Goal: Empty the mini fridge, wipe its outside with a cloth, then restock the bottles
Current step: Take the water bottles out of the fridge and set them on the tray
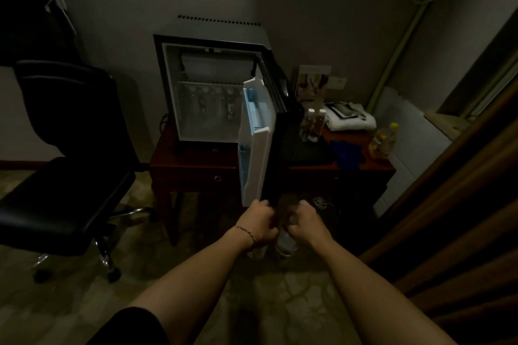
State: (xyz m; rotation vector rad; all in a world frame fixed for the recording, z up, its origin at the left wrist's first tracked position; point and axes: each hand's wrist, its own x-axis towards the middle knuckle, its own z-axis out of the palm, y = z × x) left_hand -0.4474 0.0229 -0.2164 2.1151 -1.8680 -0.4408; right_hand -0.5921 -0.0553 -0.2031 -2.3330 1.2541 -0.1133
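Both my hands closed on clear bottles: left hand [259, 225], right hand [304, 225]. Mini fridge [213, 87] open on surface [196, 161]; more bottles inside. Set these upright beside it.

Small grey mini fridge [215, 87] at 12 o'clock on dark red wooden table [193, 159], white-lined door [256, 140] swung open. Left hand [259, 223] and right hand [304, 223] both closed around clear plastic bottles [284, 241], 6 o'clock of door.

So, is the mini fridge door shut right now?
No, the mini fridge door is swung wide open, showing its white inner liner and bottles still standing inside the fridge.
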